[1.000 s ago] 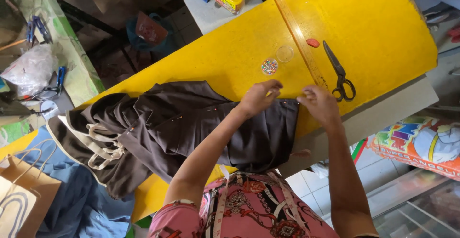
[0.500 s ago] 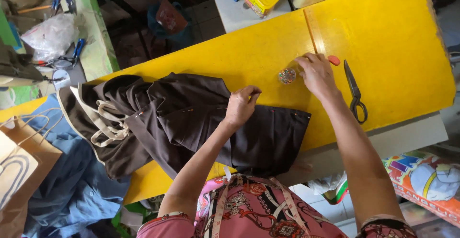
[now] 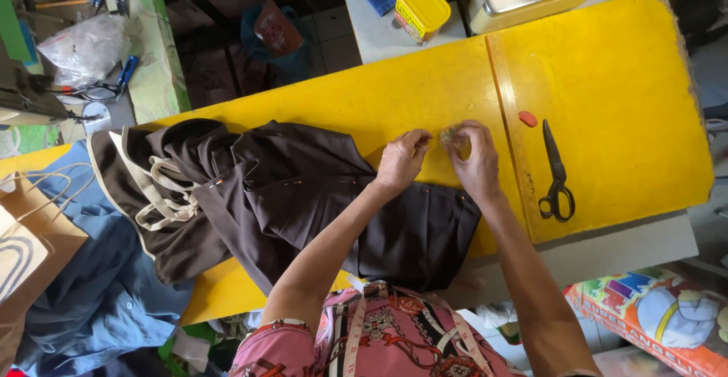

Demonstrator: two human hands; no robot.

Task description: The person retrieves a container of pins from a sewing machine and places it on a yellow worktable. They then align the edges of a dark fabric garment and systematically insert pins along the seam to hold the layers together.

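Observation:
A dark brown garment with cream trim lies bunched across the yellow table. Just past its far edge, both my hands meet over a small clear round container. My right hand curls around the container from the right. My left hand rests on the garment's edge, its fingertips touching the container from the left. Red-headed pins stick in the cloth near my wrists.
Black scissors, a red chalk piece and a long wooden ruler lie to the right of my hands. A yellow-lidded box stands beyond the table. A paper bag and blue cloth are at the left.
My hands left the garment's edge. The right hand reached to the clear container first, then the left hand came up to join it.

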